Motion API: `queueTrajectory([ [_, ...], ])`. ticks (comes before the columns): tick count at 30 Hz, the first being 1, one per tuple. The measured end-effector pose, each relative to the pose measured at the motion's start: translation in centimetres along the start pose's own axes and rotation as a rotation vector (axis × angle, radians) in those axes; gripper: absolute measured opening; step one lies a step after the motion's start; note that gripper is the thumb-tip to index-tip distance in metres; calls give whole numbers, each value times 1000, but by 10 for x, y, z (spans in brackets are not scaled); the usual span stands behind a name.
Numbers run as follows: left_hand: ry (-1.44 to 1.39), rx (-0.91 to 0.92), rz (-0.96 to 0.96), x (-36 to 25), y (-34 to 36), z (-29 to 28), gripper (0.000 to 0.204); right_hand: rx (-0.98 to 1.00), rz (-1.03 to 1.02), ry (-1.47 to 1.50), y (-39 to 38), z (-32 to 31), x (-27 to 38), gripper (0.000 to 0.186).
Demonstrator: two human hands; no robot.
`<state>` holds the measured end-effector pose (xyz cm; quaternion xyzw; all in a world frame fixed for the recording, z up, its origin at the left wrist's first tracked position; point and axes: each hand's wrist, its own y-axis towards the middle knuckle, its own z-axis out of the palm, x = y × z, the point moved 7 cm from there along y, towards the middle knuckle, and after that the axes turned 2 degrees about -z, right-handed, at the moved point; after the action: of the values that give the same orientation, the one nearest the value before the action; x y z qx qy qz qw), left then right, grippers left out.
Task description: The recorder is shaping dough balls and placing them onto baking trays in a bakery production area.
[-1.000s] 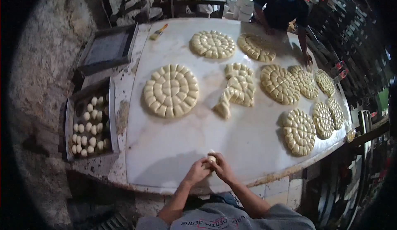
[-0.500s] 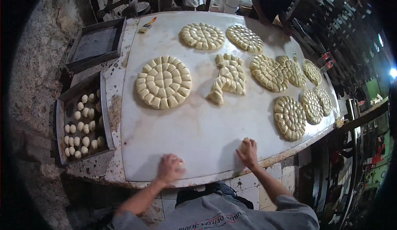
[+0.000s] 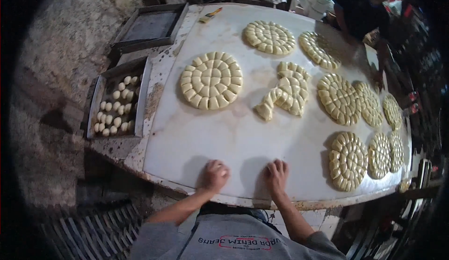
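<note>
A person stands at a pale, floured worktop [image 3: 234,138], both hands pressed down near its front edge. The left hand [image 3: 214,176] is curled, its grip closed over a small piece of dough [image 3: 223,172] that barely shows under the fingers. The right hand [image 3: 277,176] lies flatter; I cannot tell whether its grip covers another piece.

The dough looks soft, light and a little tacky (it would dent under a hard squeeze), so it is best cupped loosely under the palm.

Beyond the hands lie round rosettes of dough pieces, the nearest large one [image 3: 212,80] intact and one partly taken apart [image 3: 285,91]. A tray of small dough balls [image 3: 114,110] sits to the left.

Half a second ago the hands were spread wider; now they sit closer together.
</note>
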<state>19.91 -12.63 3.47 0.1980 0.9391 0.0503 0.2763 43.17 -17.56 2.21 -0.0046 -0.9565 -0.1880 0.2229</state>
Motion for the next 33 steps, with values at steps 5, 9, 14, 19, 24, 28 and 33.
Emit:
queueTrajectory([
  [5, 348, -448, -184, 124, 22, -71, 12, -121, 134, -272, 8, -52, -105, 28],
  [9, 192, -567, -561, 176, 103, -40, 8, -203, 328, -209, 84, -25, -140, 13],
  [14, 141, -170, -529, 103, 111, -12, 23, -95, 347, -178, 95, 10, -82, 13],
  [19, 64, 34, -183, 120, 57, -41, 29, -162, 252, -255, 65, 0, -20, 16],
  [24, -651, 595, -302, 220, 75, -167, 50, -28, 392, -350, 24, 4, -14, 31],
  [28, -466, -305, -432, 387, 107, -344, 38, -82, 670, -253, -10, 4, -2, 37],
  [33, 38, -501, -779, 575, 124, -374, 53, -52, 658, 1093, 91, 62, 166, 45],
])
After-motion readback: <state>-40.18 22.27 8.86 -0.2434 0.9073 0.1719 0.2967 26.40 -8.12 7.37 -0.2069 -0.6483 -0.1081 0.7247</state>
